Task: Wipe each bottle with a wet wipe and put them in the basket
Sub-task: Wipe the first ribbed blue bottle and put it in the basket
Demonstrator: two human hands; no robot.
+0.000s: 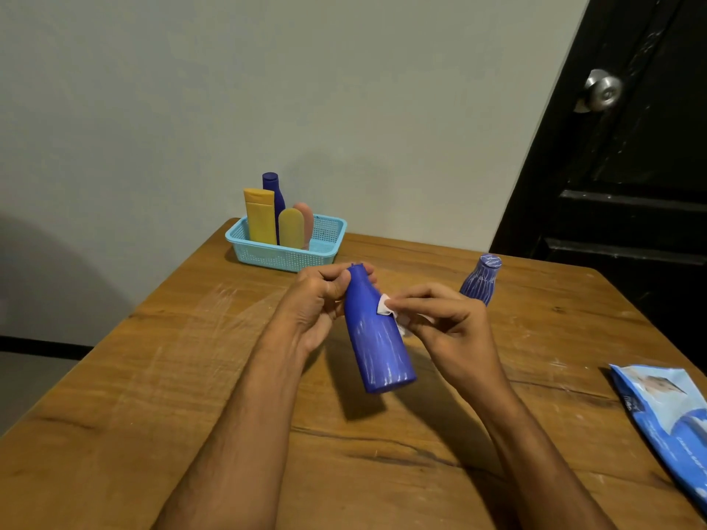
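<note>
My left hand (319, 300) grips the neck of a blue bottle (377, 346) streaked with white marks, holding it tilted above the table with its base toward me. My right hand (443, 319) pinches a small white wet wipe (386, 306) against the bottle's upper right side. A second streaked blue bottle (482, 279) stands on the table just behind my right hand. At the far end sits a light blue basket (329, 239) holding a tall yellow bottle (261, 216), a dark blue bottle (273, 189), a short yellow bottle (290, 228) and a pink one (306, 219).
A blue pack of wet wipes (673, 411) lies at the table's right edge. The wooden table (191, 376) shows white smears on its left half. A grey wall is behind, and a black door with a metal knob (602, 91) stands to the right.
</note>
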